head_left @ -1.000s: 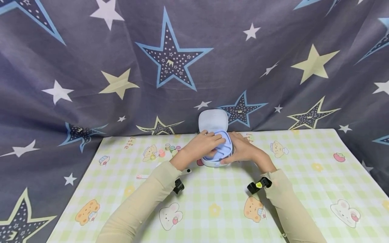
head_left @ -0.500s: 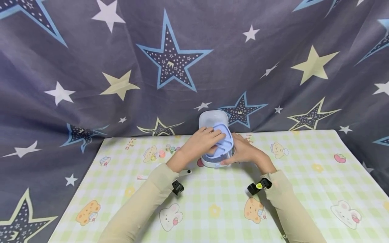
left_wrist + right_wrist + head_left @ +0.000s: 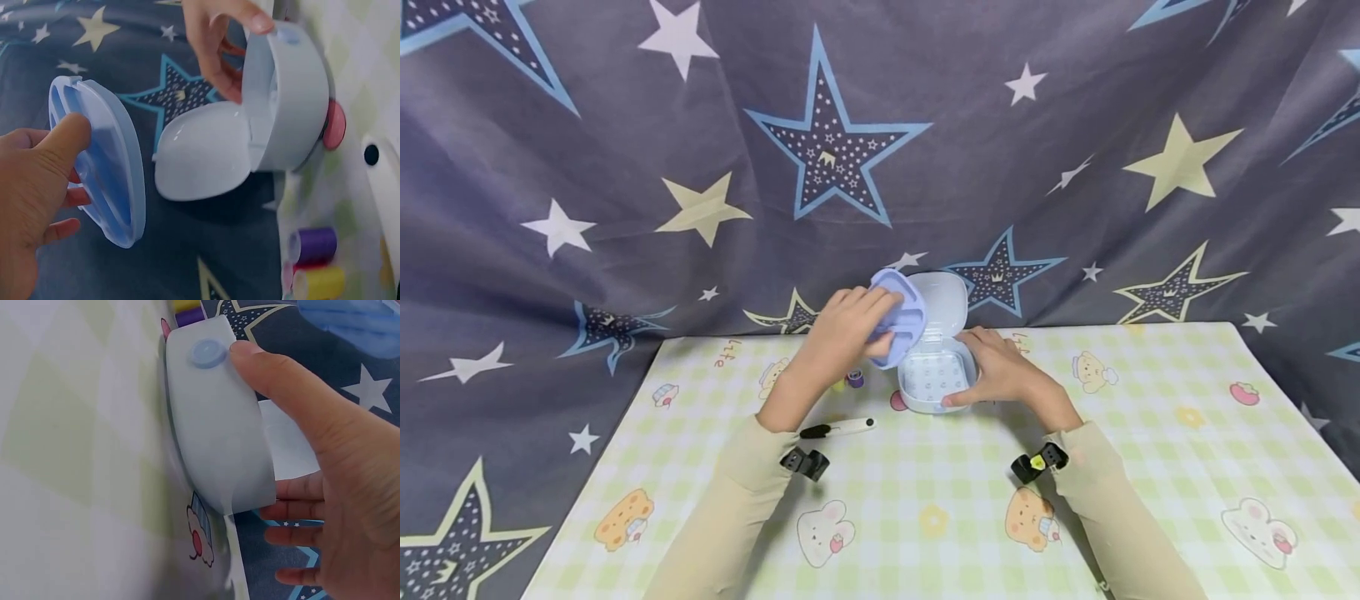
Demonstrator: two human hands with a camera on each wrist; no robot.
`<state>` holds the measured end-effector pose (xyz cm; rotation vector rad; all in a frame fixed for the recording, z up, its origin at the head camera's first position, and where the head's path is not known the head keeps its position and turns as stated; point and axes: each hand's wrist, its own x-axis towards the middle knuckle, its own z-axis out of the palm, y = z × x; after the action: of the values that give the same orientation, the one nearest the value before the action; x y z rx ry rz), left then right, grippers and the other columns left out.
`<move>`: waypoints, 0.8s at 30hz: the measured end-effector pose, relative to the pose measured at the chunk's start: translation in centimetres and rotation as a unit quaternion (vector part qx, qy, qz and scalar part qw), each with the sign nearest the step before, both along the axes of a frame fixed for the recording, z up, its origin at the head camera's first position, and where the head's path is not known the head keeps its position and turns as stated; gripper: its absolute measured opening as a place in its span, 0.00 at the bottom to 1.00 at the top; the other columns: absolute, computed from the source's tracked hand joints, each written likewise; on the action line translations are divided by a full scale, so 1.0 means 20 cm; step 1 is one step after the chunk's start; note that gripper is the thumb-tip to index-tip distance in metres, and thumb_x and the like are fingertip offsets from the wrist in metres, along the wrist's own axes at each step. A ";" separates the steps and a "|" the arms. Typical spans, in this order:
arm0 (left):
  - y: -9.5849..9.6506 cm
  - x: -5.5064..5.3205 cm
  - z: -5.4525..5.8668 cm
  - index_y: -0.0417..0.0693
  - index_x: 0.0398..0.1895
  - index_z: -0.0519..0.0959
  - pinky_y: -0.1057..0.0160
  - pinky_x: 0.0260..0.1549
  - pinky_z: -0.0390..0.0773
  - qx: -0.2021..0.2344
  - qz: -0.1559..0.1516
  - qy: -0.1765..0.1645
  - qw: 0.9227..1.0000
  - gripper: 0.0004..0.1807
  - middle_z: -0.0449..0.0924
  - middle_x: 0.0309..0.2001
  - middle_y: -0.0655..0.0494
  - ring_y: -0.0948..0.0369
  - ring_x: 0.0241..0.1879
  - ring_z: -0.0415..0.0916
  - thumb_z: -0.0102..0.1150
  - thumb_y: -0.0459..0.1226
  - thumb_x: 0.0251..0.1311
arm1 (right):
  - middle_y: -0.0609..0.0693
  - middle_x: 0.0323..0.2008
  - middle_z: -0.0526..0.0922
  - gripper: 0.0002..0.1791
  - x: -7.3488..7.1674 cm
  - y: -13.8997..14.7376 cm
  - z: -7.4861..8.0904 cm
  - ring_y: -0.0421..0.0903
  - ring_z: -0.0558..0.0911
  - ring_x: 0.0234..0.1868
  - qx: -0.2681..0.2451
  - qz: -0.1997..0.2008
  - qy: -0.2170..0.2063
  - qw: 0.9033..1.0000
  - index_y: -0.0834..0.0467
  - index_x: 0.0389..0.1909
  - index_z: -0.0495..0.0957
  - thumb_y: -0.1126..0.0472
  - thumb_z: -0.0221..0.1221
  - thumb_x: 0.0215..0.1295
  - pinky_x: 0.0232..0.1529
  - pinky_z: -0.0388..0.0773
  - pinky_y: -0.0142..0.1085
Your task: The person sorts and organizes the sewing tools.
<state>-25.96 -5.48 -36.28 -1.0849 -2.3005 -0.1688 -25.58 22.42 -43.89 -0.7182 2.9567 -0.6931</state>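
My left hand [image 3: 842, 329] pinches a blue divided tray [image 3: 901, 321], thumb inside a compartment and fingers at its edge. Tilted, the tray hangs in the air left of a pale blue box [image 3: 937, 406]. That box stands on the table with its lid [image 3: 945, 302] swung up at the back; a patterned bottom shows inside. At the box's right side my right hand [image 3: 1000, 367] grips the wall. Its thumb lies on the front rim beside a round blue button [image 3: 208, 354], and the other fingers reach round the far side.
Spools of thread, among them a purple spool [image 3: 312, 244] and a yellow spool [image 3: 319, 282], sit left of the box, partly hidden by my left arm. A white and black tool [image 3: 838, 427] lies nearer. Behind the checked tablecloth [image 3: 932, 475] hangs a star-printed curtain [image 3: 1037, 167].
My left hand has lifted the blue tray out of the box and carried it up and to the left, uncovering the box's inside. The right hand has stayed on the box.
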 end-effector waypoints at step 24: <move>-0.47 0.03 0.08 0.44 0.58 0.77 0.48 0.50 0.76 0.001 0.068 0.017 0.998 0.25 0.81 0.52 0.48 0.48 0.44 0.77 0.66 0.38 0.55 | 0.62 0.66 0.73 0.62 0.01 -0.01 0.00 0.60 0.70 0.67 -0.005 -0.004 -0.005 1.000 0.64 0.71 0.67 0.32 0.77 0.38 0.62 0.67 0.65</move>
<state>-25.27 -14.95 -34.71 -0.9187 -2.3335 -0.0972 -25.47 22.16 -43.83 -0.7017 2.9511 -0.7091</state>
